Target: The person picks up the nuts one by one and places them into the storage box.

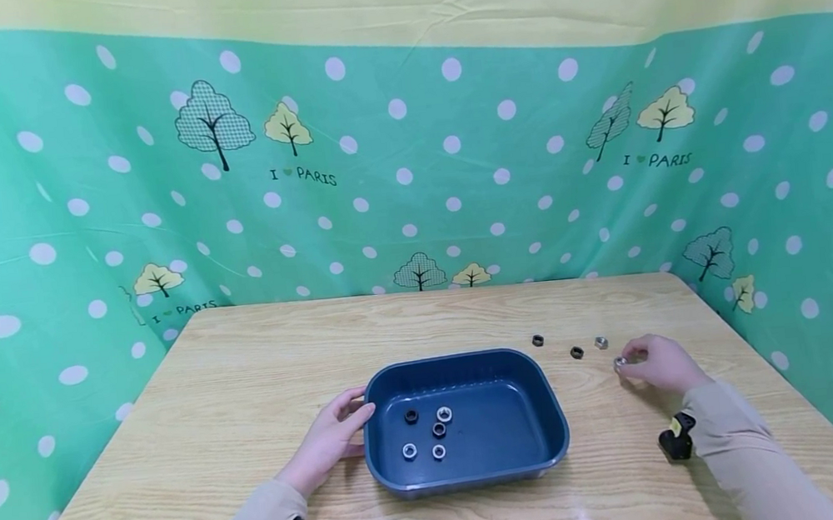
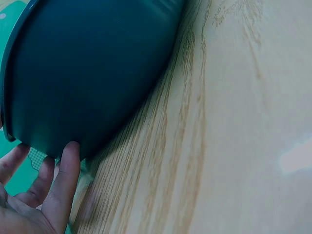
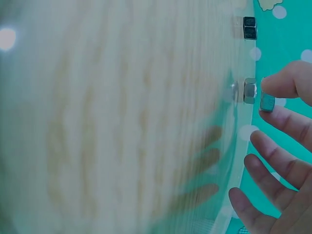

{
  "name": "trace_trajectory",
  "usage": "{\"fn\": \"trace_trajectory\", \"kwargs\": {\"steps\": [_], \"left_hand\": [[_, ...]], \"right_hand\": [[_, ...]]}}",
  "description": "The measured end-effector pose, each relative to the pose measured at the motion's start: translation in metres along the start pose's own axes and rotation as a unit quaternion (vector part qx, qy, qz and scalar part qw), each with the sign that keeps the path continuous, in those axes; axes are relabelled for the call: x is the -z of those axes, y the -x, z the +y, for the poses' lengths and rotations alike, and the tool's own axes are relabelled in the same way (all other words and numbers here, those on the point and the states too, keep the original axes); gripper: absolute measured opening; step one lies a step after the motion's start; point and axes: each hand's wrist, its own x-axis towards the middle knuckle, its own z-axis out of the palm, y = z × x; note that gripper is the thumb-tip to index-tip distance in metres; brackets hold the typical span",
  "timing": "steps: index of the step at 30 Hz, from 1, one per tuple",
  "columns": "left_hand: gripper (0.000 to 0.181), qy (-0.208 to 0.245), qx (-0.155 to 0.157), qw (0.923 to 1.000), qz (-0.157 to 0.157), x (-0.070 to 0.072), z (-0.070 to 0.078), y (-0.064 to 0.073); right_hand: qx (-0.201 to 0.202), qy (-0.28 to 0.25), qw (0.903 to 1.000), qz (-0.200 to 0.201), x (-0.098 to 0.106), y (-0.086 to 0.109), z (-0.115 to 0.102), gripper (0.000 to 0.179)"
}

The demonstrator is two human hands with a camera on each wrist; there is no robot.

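Observation:
My left hand (image 1: 331, 437) holds the left end of a dark blue plastic bin (image 1: 475, 480), thumb at the rim and the other fingertips against the outer wall. Inside the bin lie several hex nuts, among them a black nut (image 1: 411, 417) and a silver nut (image 1: 444, 414). To the right of the bin, my right hand (image 1: 660, 366) pinches another silver nut (image 3: 267, 101) between thumb and index finger, its other fingers spread. Just beyond that hand sits a loose silver nut (image 1: 601, 343), with one black nut (image 1: 577, 352) to its left and a second black nut (image 1: 538, 340) farther back.
The bin stands on a wood-grain table (image 1: 260, 359). Green dotted cloth (image 1: 410, 194) with printed trees hangs behind the table and along both sides. Each sleeve carries a black wrist camera, such as the right one (image 1: 676, 437).

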Motion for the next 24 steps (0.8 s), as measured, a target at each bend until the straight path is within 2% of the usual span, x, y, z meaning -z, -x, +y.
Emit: {"fn": "trace_trajectory", "kwargs": {"steps": [6, 18, 24], "left_hand": [[0.05, -0.002, 0.001, 1.0, 0.005, 0.0, 0.0, 0.001], [0.049, -0.006, -0.003, 1.0, 0.005, 0.0, 0.0, 0.0], [0.047, -0.001, 0.002, 0.9999, 0.012, -0.001, -0.001, -0.002]], "right_hand": [[-0.005, -0.013, 0.9999, 0.004, -0.001, 0.001, -0.003, 0.019], [0.009, -0.011, 0.9996, 0.023, 0.004, 0.003, -0.014, 0.013], [0.02, -0.012, 0.9994, 0.028, 0.008, 0.002, -0.02, 0.015]]}}
